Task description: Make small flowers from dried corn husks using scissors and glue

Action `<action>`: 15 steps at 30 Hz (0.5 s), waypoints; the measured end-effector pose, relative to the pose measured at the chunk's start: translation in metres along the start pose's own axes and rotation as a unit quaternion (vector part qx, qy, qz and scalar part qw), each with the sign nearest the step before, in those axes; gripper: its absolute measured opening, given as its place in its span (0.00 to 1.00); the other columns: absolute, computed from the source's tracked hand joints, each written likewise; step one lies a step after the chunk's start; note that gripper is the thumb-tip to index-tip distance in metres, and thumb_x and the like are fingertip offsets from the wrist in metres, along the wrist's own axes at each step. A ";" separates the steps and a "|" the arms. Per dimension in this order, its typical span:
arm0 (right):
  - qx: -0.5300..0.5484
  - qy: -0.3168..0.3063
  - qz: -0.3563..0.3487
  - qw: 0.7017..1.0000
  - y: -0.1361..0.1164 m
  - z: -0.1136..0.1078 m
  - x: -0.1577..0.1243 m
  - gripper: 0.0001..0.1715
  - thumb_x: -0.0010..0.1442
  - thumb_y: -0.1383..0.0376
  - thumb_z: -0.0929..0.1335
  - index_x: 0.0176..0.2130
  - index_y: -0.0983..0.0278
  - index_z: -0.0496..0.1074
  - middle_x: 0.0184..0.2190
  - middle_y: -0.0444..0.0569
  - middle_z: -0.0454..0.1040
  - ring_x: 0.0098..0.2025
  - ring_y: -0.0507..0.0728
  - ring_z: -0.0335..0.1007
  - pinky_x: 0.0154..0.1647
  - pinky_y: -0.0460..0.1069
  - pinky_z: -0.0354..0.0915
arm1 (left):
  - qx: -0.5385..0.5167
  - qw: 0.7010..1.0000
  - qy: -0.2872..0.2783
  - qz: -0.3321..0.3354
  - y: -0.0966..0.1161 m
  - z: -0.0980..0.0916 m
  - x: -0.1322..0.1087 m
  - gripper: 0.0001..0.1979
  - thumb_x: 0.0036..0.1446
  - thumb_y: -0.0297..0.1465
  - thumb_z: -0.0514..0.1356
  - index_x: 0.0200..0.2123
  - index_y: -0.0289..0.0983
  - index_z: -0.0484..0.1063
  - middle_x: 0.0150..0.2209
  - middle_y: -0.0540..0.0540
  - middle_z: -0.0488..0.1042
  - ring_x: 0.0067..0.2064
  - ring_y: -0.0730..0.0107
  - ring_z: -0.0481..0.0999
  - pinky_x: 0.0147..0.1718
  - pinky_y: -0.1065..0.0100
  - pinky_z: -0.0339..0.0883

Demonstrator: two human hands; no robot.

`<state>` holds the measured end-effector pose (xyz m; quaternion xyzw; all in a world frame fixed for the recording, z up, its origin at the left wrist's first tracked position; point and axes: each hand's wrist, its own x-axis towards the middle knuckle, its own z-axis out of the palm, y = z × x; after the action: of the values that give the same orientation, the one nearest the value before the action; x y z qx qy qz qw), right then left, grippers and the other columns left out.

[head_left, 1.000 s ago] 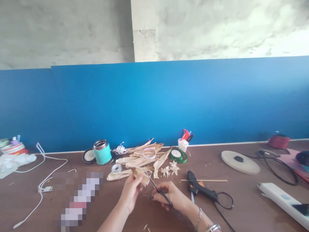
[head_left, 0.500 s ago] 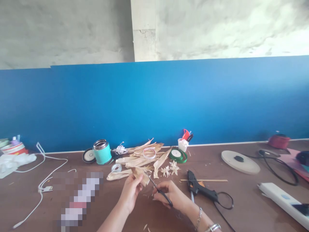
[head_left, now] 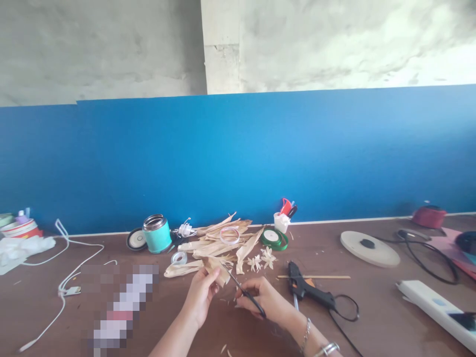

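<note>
My left hand point(head_left: 202, 292) pinches a folded piece of dried corn husk point(head_left: 222, 275) between thumb and fingers. In my right hand point(head_left: 260, 297) is a pair of black-handled scissors point(head_left: 252, 299), the fingers closed round the handles. The scissor blades reach up and left to the husk's right edge; whether they are biting into it I cannot tell. Just behind my hands lies a pile of dried corn husks point(head_left: 204, 246). Two pale husk flowers point(head_left: 267, 257) rest to the right of the pile. Small trimmings lie on the table near the scissors.
A black glue gun point(head_left: 310, 290) with its cord lies right of my right hand, beside a thin wooden stick point(head_left: 330, 277). Behind stand a turquoise jar point(head_left: 156, 235), a green ribbon roll point(head_left: 274, 240) and a white cup of pens point(head_left: 281, 223). A power strip point(head_left: 435, 310) lies far right.
Both hands stay in nearly the same place. The scissor blades have shifted very slightly against the husk.
</note>
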<state>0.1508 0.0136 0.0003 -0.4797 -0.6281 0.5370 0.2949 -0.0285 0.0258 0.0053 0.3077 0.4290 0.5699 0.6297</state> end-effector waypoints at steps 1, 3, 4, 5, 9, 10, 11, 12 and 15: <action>-0.001 -0.001 -0.002 1.000 0.000 0.000 0.000 0.15 0.47 0.58 0.72 0.29 0.68 0.74 0.11 0.35 0.59 0.13 0.44 0.49 0.13 0.41 0.46 | 0.000 1.000 -0.001 0.000 0.000 0.000 0.000 0.17 0.34 0.36 0.71 0.25 0.35 0.71 0.23 0.51 0.72 0.24 0.76 0.66 0.23 0.73 0.53; -0.003 -0.003 -0.007 1.000 0.001 0.000 0.001 0.15 0.47 0.58 0.71 0.30 0.68 0.74 0.11 0.35 0.59 0.13 0.44 0.49 0.13 0.40 0.46 | 0.001 1.000 -0.004 0.001 -0.001 -0.001 0.001 0.16 0.35 0.36 0.71 0.26 0.35 0.71 0.23 0.51 0.72 0.23 0.77 0.65 0.23 0.73 0.53; -0.004 -0.003 -0.007 1.000 0.001 0.000 0.001 0.14 0.48 0.58 0.71 0.30 0.68 0.74 0.11 0.35 0.59 0.13 0.44 0.49 0.13 0.40 0.46 | 0.004 1.000 -0.006 0.002 -0.001 -0.001 0.001 0.16 0.35 0.36 0.71 0.25 0.35 0.71 0.23 0.51 0.71 0.23 0.77 0.65 0.23 0.73 0.53; -0.005 -0.002 -0.006 1.000 0.002 0.000 0.001 0.14 0.48 0.59 0.71 0.30 0.68 0.74 0.11 0.35 0.59 0.13 0.44 0.49 0.13 0.41 0.46 | 0.008 1.000 -0.008 0.003 -0.001 -0.001 0.002 0.16 0.35 0.36 0.71 0.25 0.35 0.71 0.22 0.52 0.71 0.23 0.77 0.65 0.23 0.73 0.52; -0.005 0.001 -0.001 1.000 0.004 0.000 0.002 0.15 0.48 0.58 0.71 0.30 0.68 0.74 0.10 0.35 0.58 0.13 0.44 0.49 0.13 0.41 0.45 | 0.009 1.000 -0.011 0.003 -0.001 0.000 0.002 0.15 0.35 0.36 0.71 0.24 0.35 0.71 0.22 0.52 0.71 0.23 0.76 0.65 0.22 0.73 0.52; -0.004 -0.002 -0.003 1.000 0.004 0.000 0.002 0.15 0.48 0.58 0.71 0.30 0.68 0.74 0.10 0.35 0.58 0.13 0.44 0.49 0.13 0.41 0.45 | 0.006 1.000 -0.011 0.003 0.000 0.000 0.001 0.16 0.35 0.36 0.71 0.25 0.35 0.71 0.22 0.52 0.71 0.23 0.76 0.65 0.22 0.73 0.51; -0.004 -0.004 -0.006 1.000 0.004 0.000 0.002 0.15 0.48 0.57 0.71 0.30 0.68 0.74 0.10 0.35 0.58 0.13 0.44 0.49 0.13 0.41 0.46 | 0.003 1.000 -0.012 0.002 0.000 0.000 0.001 0.16 0.35 0.36 0.71 0.25 0.35 0.71 0.22 0.52 0.71 0.23 0.77 0.65 0.22 0.73 0.51; -0.005 -0.005 -0.008 1.000 0.003 0.000 0.001 0.15 0.48 0.57 0.71 0.30 0.68 0.74 0.10 0.35 0.58 0.13 0.44 0.49 0.13 0.41 0.46 | 0.002 1.000 -0.013 0.001 0.000 0.000 0.001 0.16 0.35 0.36 0.71 0.25 0.35 0.71 0.22 0.52 0.71 0.22 0.77 0.65 0.22 0.73 0.51; -0.006 -0.003 -0.005 1.000 0.001 0.000 0.000 0.15 0.47 0.57 0.71 0.29 0.68 0.74 0.11 0.35 0.58 0.14 0.44 0.50 0.13 0.40 0.46 | 0.002 1.000 -0.015 0.000 0.001 -0.001 0.002 0.16 0.35 0.36 0.71 0.24 0.34 0.71 0.22 0.52 0.71 0.23 0.78 0.65 0.22 0.74 0.52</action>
<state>0.1512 0.0137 -0.0007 -0.4766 -0.6346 0.5331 0.2932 -0.0296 0.0274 0.0052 0.3175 0.4204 0.5642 0.6357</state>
